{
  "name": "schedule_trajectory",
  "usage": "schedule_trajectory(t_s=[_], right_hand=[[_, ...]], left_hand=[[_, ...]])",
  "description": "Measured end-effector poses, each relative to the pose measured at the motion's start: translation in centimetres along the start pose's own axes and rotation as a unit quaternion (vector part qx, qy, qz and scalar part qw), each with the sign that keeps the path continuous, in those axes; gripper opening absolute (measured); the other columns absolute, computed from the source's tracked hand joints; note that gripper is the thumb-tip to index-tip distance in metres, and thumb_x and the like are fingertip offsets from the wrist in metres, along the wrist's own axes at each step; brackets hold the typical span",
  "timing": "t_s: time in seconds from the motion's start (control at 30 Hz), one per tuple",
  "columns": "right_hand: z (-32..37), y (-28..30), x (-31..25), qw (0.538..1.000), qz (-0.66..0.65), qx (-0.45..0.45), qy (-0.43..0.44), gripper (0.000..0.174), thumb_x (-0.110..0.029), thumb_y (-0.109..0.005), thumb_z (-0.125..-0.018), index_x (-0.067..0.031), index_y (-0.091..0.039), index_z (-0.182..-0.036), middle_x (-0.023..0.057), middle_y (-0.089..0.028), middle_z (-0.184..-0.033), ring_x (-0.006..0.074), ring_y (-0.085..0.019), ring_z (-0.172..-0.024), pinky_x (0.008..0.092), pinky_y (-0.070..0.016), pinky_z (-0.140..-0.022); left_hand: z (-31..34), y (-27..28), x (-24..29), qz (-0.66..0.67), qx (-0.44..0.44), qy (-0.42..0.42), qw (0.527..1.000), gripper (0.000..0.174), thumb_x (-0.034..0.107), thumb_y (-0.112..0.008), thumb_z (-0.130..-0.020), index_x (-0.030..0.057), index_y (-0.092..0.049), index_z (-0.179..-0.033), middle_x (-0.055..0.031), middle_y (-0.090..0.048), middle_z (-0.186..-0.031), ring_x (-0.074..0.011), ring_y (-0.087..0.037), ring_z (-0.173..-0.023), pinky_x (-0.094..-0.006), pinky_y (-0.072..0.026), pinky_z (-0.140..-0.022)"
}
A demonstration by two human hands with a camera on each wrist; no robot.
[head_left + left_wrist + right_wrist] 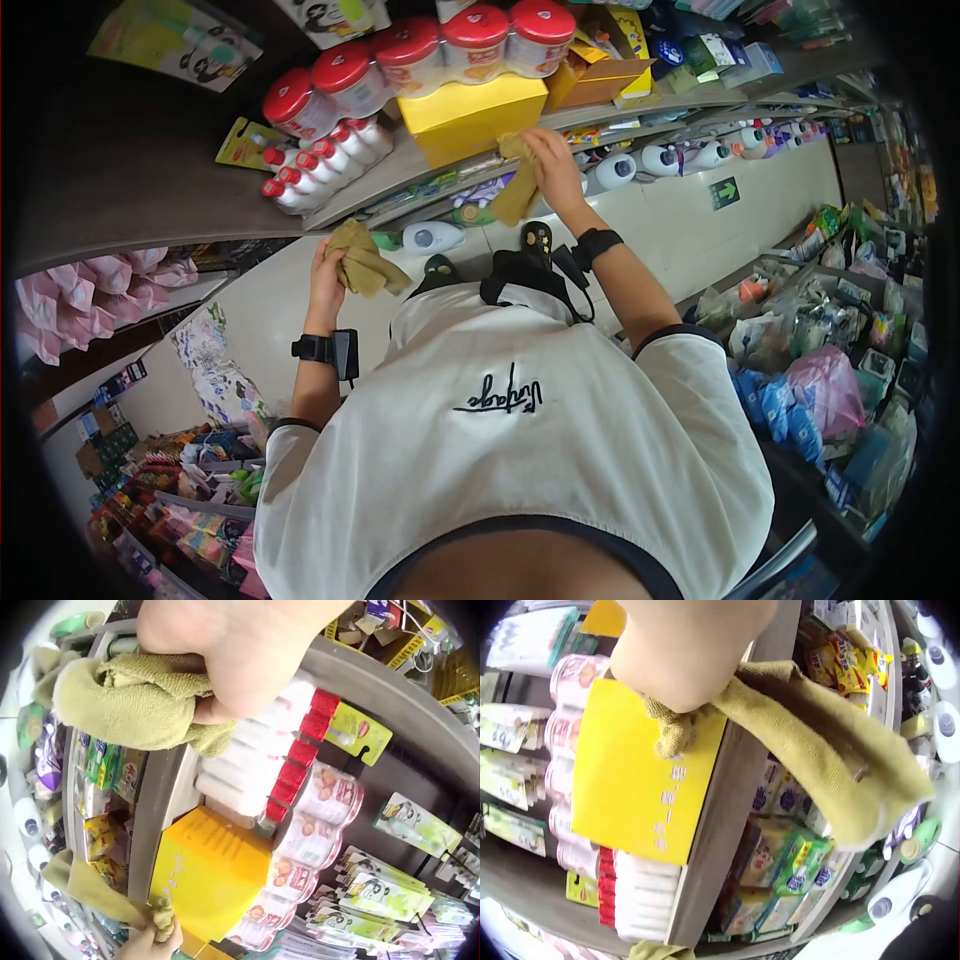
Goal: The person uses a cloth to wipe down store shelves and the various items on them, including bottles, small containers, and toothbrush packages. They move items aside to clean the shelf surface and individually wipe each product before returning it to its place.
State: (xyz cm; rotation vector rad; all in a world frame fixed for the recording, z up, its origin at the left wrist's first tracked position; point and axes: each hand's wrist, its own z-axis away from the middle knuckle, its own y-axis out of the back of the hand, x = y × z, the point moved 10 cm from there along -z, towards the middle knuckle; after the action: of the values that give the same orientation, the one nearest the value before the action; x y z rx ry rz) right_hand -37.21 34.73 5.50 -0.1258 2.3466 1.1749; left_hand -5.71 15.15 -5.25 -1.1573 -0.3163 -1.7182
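Note:
In the head view, my left hand [326, 282] grips a bunched olive-green cloth [362, 262] in front of the shelf. The left wrist view shows this cloth [131, 701] folded loosely under the fingers, close to the white red-capped bottles [251, 761]. My right hand [560, 172] pinches a second olive cloth [517, 192] next to the yellow box [470, 118]. In the right wrist view that cloth [810, 757] hangs over the shelf edge, with a small bunch of it sticking out beside the hand against the box.
Red-lidded canisters [408, 55] stand behind the yellow box. Carded packages [386, 892] hang at the back. Lower shelves hold packaged goods [791, 862], and bottles [432, 237] stand on the floor along the base. Bagged items [825, 385] are piled at the right.

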Motion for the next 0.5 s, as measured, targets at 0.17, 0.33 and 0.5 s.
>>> schedule_trajectory(t_s=[0.17, 0.33, 0.5], right_hand=[[-0.2, -1.5, 3.9, 0.991, 0.068, -0.096, 0.059, 0.034, -0.006, -0.050, -0.068, -0.0045, -0.052, -0.102, 0.0106, -0.052, -0.102, 0.0270, -0.047, -0.103, 0.0355, -0.0400, -0.085], [0.3, 1.3, 9.1, 0.995, 0.044, -0.061, 0.062, 0.038, -0.004, -0.052, -0.067, -0.0057, -0.049, -0.106, 0.0079, -0.049, -0.105, 0.0252, -0.048, -0.102, 0.0355, -0.0420, -0.082], [-1.7, 2.0, 8.6, 0.999, -0.016, -0.046, 0.023, 0.037, -0.004, -0.054, -0.065, -0.0095, -0.050, -0.102, 0.0048, -0.050, -0.104, 0.0225, -0.052, -0.094, 0.0337, -0.0472, -0.072]], left_hand=[[-2.8, -7.0, -4.1, 0.029, 0.020, 0.004, 0.999, 0.033, 0.000, -0.047, -0.080, 0.0013, -0.043, -0.113, -0.0103, -0.054, -0.107, -0.0200, -0.054, -0.097, -0.0304, -0.0433, -0.084], [-4.0, -15.5, -9.1, 0.087, 0.015, 0.061, 0.994, 0.032, 0.000, -0.048, -0.080, 0.0010, -0.044, -0.111, -0.0110, -0.055, -0.106, -0.0212, -0.055, -0.096, -0.0313, -0.0447, -0.083], [-5.1, -22.6, -11.4, 0.096, 0.025, 0.041, 0.994, 0.029, -0.001, -0.049, -0.079, 0.0013, -0.048, -0.108, -0.0105, -0.055, -0.105, -0.0205, -0.055, -0.094, -0.0307, -0.0448, -0.081]])
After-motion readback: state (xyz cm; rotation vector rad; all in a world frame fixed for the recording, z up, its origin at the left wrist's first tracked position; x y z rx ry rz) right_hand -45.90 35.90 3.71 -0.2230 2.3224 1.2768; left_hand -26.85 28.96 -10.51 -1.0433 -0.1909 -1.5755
